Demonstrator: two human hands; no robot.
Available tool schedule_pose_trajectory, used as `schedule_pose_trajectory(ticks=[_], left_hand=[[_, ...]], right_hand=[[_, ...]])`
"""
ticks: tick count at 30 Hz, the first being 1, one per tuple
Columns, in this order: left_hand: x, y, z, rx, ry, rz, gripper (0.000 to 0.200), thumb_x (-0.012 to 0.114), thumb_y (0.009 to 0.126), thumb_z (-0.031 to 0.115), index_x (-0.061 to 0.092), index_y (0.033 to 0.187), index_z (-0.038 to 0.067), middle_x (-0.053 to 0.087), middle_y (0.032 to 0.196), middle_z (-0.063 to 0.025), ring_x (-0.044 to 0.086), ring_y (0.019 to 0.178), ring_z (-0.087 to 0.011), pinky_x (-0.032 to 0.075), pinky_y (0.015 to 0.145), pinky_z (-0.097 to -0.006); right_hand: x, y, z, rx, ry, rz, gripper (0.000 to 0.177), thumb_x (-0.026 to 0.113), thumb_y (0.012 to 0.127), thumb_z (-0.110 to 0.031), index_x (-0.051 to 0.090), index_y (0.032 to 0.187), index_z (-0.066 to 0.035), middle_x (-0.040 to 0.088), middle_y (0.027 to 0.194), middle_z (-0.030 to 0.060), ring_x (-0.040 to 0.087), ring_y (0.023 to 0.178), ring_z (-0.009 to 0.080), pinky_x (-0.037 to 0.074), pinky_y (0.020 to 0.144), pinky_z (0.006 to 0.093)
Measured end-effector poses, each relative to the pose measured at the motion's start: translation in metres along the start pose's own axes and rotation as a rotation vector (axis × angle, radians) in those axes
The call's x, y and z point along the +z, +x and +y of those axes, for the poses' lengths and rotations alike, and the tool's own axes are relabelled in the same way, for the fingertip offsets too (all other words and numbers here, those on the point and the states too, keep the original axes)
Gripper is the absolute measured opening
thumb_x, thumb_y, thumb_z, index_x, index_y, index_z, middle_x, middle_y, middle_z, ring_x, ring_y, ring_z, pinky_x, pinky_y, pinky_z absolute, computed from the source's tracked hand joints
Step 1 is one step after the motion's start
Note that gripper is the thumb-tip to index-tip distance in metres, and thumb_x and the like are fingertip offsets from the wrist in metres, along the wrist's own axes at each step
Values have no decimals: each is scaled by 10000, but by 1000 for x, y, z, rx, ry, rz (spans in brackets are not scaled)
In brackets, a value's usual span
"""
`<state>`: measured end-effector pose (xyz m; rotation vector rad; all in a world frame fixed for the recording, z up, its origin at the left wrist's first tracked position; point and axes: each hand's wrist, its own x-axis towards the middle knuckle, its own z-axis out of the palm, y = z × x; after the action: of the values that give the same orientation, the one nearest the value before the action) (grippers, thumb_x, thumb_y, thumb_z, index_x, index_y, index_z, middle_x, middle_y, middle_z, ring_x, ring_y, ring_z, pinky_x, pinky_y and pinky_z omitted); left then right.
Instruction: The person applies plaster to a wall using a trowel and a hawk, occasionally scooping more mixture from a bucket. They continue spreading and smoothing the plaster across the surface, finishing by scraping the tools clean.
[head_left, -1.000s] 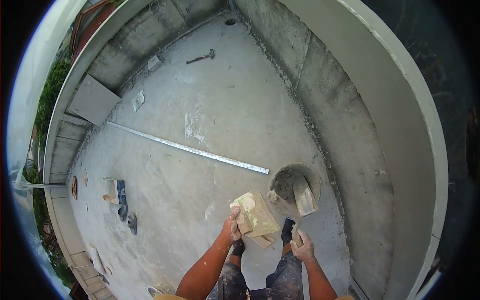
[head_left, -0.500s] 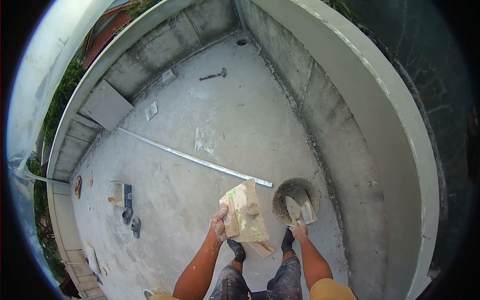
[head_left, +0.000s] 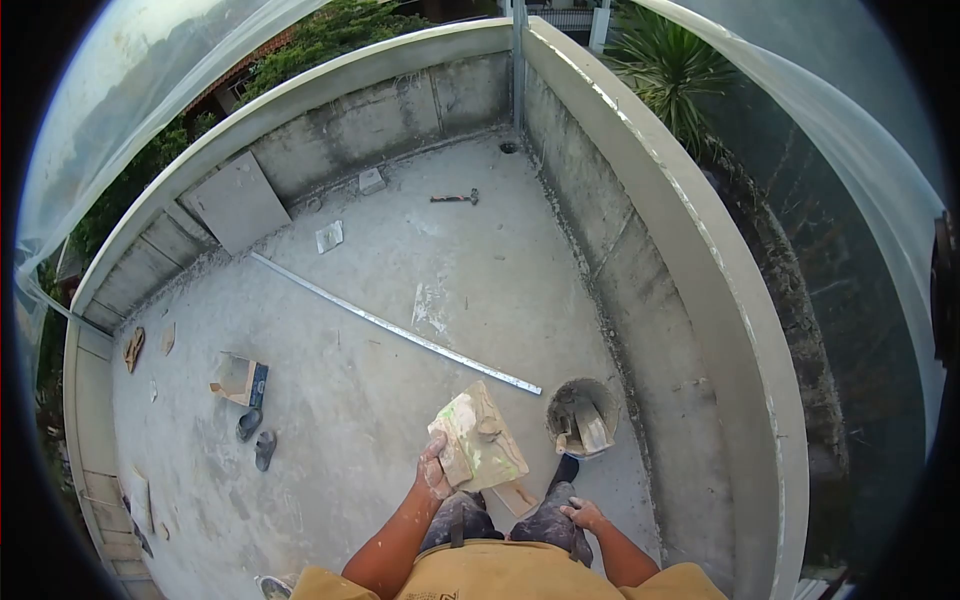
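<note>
My left hand [head_left: 434, 468] grips the left edge of a pale, mortar-smeared board [head_left: 478, 437], which has a lump of mortar on it. My right hand [head_left: 583, 515] rests by my right thigh on the dark, stained trousers [head_left: 545, 519], its fingers bent, and whether anything is in them is too small to tell. Ahead of it stands a round bucket [head_left: 610, 392] with mortar inside. A trowel [head_left: 562, 442] leans in the bucket, handle toward me, beside a pale flat piece [head_left: 592, 428].
A long metal straightedge [head_left: 395, 329] lies across the floor. Farther off are a hammer [head_left: 455, 198], a leaning panel [head_left: 238, 204] and a drain hole [head_left: 508, 148]. To the left are an open box [head_left: 240, 380] and grey clogs [head_left: 264, 450]. Low walls [head_left: 690, 235] enclose the floor.
My right hand has let go of the trowel and moved from the bucket back to my thigh. The view has tilted up. The board is still in my left hand.
</note>
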<state>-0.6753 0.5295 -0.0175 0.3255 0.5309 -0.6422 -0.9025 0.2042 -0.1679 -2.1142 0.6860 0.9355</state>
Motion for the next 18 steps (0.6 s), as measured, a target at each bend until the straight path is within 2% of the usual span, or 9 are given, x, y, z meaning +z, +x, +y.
schedule_pose_trajectory(ticks=[3, 6, 9, 12, 15, 16, 18], left_hand=[[45, -21, 37, 17, 10, -69, 606, 613, 914, 301, 428, 1440, 63, 557, 1370, -170, 543, 1254, -362, 421, 1076, -557], [52, -11, 65, 48, 32, -95, 597, 602, 920, 304, 428, 1443, 75, 557, 1374, -160, 545, 1254, -353, 417, 1080, -556], [66, 8, 83, 48, 40, -116, 594, 608, 916, 307, 436, 1439, 83, 561, 1372, -151, 543, 1254, -354, 407, 1088, -557], [91, 32, 94, 70, 45, -128, 597, 621, 902, 300, 444, 1430, 84, 564, 1368, -146, 542, 1254, -356, 400, 1092, -559], [121, 58, 97, 79, 52, -183, 595, 638, 884, 287, 460, 1414, 83, 570, 1358, -146, 543, 1250, -359, 399, 1093, -560], [127, 65, 100, 81, 62, -159, 597, 642, 879, 283, 463, 1412, 80, 571, 1356, -149, 547, 1245, -360, 402, 1091, -560], [139, 82, 104, 87, 65, -108, 602, 651, 870, 277, 467, 1406, 74, 572, 1351, -154, 554, 1233, -362, 407, 1087, -559]], right_hand=[[-3, -30, -11, 46, 314, 180, 599, 533, 954, -509, 591, 1337, -52, 626, 1294, 206, 595, 1199, 363, 443, 1040, 402], [-40, -48, -51, 79, 456, -18, 580, 463, 989, -470, 592, 1317, -9, 651, 1247, 212, 587, 1201, 383, 449, 1033, 390], [-84, -61, -83, -60, 224, -183, 457, 512, 992, -301, 588, 1301, 27, 701, 1142, 199, 668, 1072, 338, 525, 929, 392], [-102, -49, -108, 48, 644, -81, 280, 635, 929, -148, 675, 1158, 9, 742, 902, 92, 703, 780, 156, 578, 697, 291], [-108, 5, -108, 152, 969, 89, 240, 650, 894, -72, 695, 1117, 5, 736, 898, 125, 698, 719, 159, 582, 657, 292], [-114, 14, -118, 191, 963, 137, 245, 655, 877, -73, 696, 1103, 13, 732, 882, 129, 700, 698, 169, 575, 625, 296], [-123, 40, -122, 160, 637, 116, 265, 663, 872, -86, 685, 1115, 19, 728, 877, 123, 704, 704, 177, 572, 613, 303]])
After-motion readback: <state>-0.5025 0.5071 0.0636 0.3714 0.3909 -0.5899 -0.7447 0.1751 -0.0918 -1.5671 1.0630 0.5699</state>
